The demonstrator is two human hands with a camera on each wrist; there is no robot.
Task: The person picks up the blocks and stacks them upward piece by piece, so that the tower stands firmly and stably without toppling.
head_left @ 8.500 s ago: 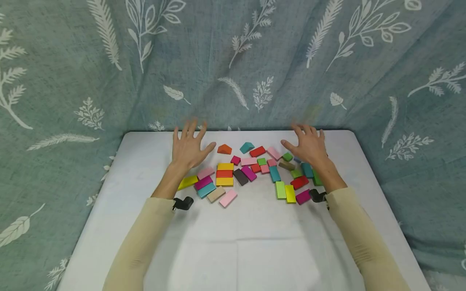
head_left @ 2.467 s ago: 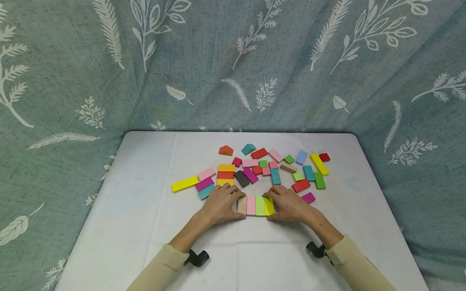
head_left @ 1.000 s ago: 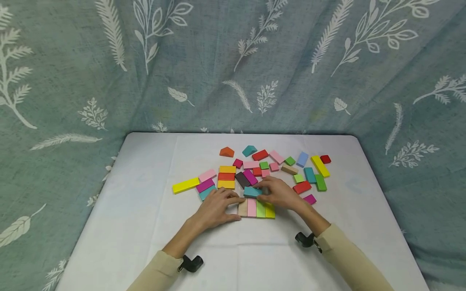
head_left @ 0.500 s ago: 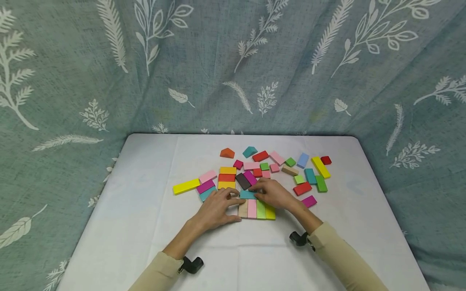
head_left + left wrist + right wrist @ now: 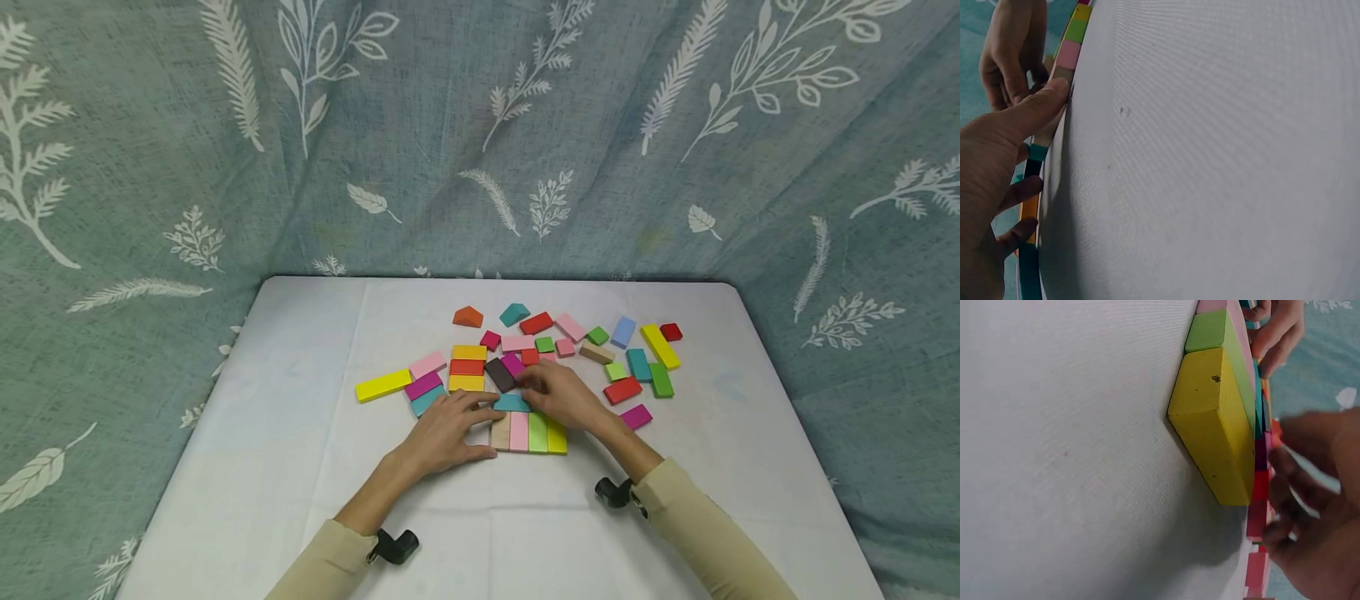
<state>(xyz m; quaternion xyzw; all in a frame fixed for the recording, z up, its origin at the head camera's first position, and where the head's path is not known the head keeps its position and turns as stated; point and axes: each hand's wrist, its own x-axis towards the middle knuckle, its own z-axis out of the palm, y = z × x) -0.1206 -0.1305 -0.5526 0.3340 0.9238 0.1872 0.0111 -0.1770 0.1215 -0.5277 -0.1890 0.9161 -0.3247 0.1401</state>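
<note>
Four sides of blocks line up in a row at the middle: a tan block [image 5: 500, 435], a pink block [image 5: 519, 432], a light green block [image 5: 537, 434] and a yellow block [image 5: 1200, 384]. Behind them lies a teal block [image 5: 512, 403], crosswise to the row. My left hand [image 5: 446, 429] rests at the row's left end, its thumb touching the tan block and other fingers near the teal one. My right hand [image 5: 562, 396] is over the teal block's right end, beside a magenta block [image 5: 512, 364]; its fingers are loosely bent, with nothing visible between them.
Many coloured blocks lie behind the hands, among them a dark block [image 5: 500, 374], a red block [image 5: 467, 367] between two orange-yellow ones, and a long yellow block [image 5: 384, 385] at left. A patterned curtain [image 5: 420, 125] stands behind the white table [image 5: 300, 350].
The row was brought together from loose blocks. My right hand then set the teal block down behind it, and its fingers have since shifted off the teal toward the magenta block. My left hand stays put.
</note>
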